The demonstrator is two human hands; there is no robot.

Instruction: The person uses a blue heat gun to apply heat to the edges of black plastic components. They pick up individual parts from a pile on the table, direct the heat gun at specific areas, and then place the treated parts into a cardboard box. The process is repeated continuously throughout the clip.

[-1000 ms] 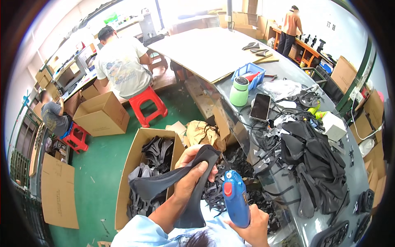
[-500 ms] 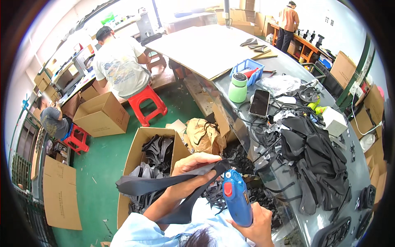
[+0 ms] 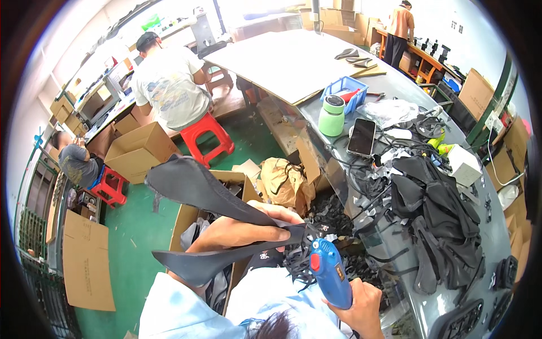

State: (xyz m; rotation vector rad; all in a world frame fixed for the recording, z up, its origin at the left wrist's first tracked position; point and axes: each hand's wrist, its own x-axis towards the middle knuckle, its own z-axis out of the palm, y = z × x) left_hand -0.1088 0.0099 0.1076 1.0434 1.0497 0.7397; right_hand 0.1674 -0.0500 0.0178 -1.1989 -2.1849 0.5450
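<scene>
Where the black piece (image 3: 195, 187) is held: in front of the light blue shirt (image 3: 259, 291), with its narrow end turned toward the blue tool (image 3: 334, 278) and its two wings spread leftward, one above the other.
Left hand (image 3: 234, 233): clamped on the black piece near the narrow end, the thumb laid along it.
Blue tool: held tilted, its tip just beside the narrow end; whether that end is touched cannot be told.
Right hand (image 3: 362, 305): closed around the tool's lower part, below its red button (image 3: 315, 261).
Cardboard box (image 3: 182, 227): seen under the left hand, partly hidden by the wings.
Dark scraps (image 3: 333, 217): heaped between the box and the worktop (image 3: 311, 116), near a tan bag (image 3: 280, 183).
Worktop: covered at the right by a pile of black pieces (image 3: 437, 220); behind these are placed a phone (image 3: 362, 137), a green bottle (image 3: 331, 117), a blue basket (image 3: 357, 101) and a white box (image 3: 464, 165).
Green floor (image 3: 127, 246): two red stools (image 3: 209, 138) are occupied by seated people; another person (image 3: 401, 31) is seen standing at the back right.
</scene>
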